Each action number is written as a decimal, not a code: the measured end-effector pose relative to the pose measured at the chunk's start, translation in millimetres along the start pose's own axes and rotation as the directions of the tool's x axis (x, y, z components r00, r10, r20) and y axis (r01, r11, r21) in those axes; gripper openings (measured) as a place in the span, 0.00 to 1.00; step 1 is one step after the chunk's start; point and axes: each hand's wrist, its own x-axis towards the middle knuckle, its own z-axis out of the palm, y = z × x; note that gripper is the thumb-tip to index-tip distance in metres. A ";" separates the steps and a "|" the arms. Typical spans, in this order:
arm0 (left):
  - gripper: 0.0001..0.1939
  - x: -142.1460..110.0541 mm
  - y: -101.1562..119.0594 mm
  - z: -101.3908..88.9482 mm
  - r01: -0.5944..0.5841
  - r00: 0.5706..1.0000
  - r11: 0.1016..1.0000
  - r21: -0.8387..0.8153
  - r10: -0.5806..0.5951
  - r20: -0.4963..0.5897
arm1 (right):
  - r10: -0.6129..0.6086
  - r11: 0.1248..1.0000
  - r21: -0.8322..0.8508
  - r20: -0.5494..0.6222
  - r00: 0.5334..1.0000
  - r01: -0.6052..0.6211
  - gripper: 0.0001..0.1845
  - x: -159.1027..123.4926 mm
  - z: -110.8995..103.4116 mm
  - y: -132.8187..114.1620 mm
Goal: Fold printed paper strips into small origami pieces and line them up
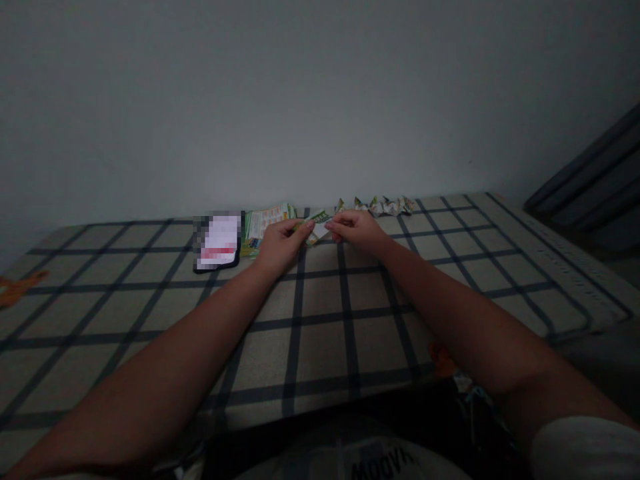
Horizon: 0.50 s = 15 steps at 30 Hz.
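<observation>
Between my two hands is a green-and-white printed paper [319, 230], partly folded, held just above the checked cloth. My left hand [284, 245] pinches its left side between thumb and fingers. At its right edge, my right hand [356, 228] grips it with the fingertips. Beside my left hand lies a stack of similar green printed papers [265, 223], partly covered by that hand. Behind my right hand stands a row of several small folded paper pieces [390, 206] in the same colours.
A phone [220, 241] with a lit, blurred screen lies left of the stack. The checked tablecloth [320, 300] covers the surface up to a plain wall [310, 100]. Orange ties [23, 288] show at the left edge. A dark ridged object [595, 167] is at far right.
</observation>
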 end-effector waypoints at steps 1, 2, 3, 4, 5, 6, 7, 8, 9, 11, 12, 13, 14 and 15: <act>0.20 0.7 -1.1 0.7 0.016 1.000 0.999 -0.038 -0.016 -0.005 | -0.021 0.999 -0.026 -0.047 0.999 0.020 0.17 -0.8 -0.2 -0.6; 0.21 1.5 -2.2 1.3 0.037 0.999 0.996 -0.087 -0.038 -0.009 | -0.052 0.997 -0.058 -0.103 0.993 0.046 0.16 -1.9 -0.5 -1.2; 0.24 2.4 -3.2 1.9 0.062 0.998 0.988 -0.142 -0.065 -0.015 | -0.092 0.992 -0.097 -0.160 0.983 0.077 0.16 -3.2 -1.1 -1.8; 0.27 3.4 -4.1 2.4 0.090 0.995 0.976 -0.199 -0.096 -0.020 | -0.139 0.983 -0.144 -0.210 0.968 0.110 0.15 -4.7 -1.9 -2.5; 0.29 4.4 -4.8 2.8 0.114 0.992 0.961 -0.251 -0.124 -0.022 | -0.191 0.970 -0.198 -0.247 0.950 0.144 0.15 -6.1 -2.9 -3.2; 0.29 5.3 -5.3 3.2 0.134 0.989 0.946 -0.295 -0.146 -0.019 | -0.242 0.951 -0.254 -0.257 0.936 0.176 0.14 -7.6 -3.9 -4.0; 0.29 6.2 -5.6 3.7 0.151 0.986 0.930 -0.335 -0.164 -0.010 | -0.288 0.930 -0.305 -0.254 0.924 0.206 0.14 -8.8 -4.9 -4.8; 0.29 7.0 -5.6 4.4 0.173 0.984 0.913 -0.370 -0.179 0.018 | -0.326 0.907 -0.349 -0.233 0.916 0.234 0.15 -9.6 -5.7 -5.5; 0.29 7.6 -5.4 5.2 0.203 0.979 0.893 -0.401 -0.194 0.064 | -0.357 0.885 -0.385 -0.197 0.913 0.263 0.15 -10.1 -6.2 -6.1; 0.32 7.9 -4.0 7.1 0.286 0.957 0.837 -0.466 -0.227 0.180 | -0.394 0.844 -0.433 -0.096 0.914 0.318 0.15 -9.7 -6.3 -6.1; 0.33 7.7 -2.7 8.1 0.325 0.944 0.800 -0.505 -0.244 0.221 | -0.404 0.825 -0.447 -0.036 0.914 0.346 0.15 -8.9 -6.0 -5.4; 0.32 7.1 -1.1 8.9 0.353 0.935 0.760 -0.546 -0.259 0.243 | -0.413 0.807 -0.457 0.017 0.910 0.375 0.15 -7.8 -5.6 -4.1; 0.30 6.4 0.7 9.5 0.369 0.929 0.723 -0.585 -0.273 0.249 | -0.426 0.789 -0.463 0.061 0.903 0.404 0.15 -6.4 -5.1 -2.4; 0.27 5.5 2.4 9.8 0.370 0.929 0.699 -0.612 -0.282 0.240 | -0.444 0.771 -0.467 0.093 0.891 0.433 0.15 -4.9 -4.7 -0.2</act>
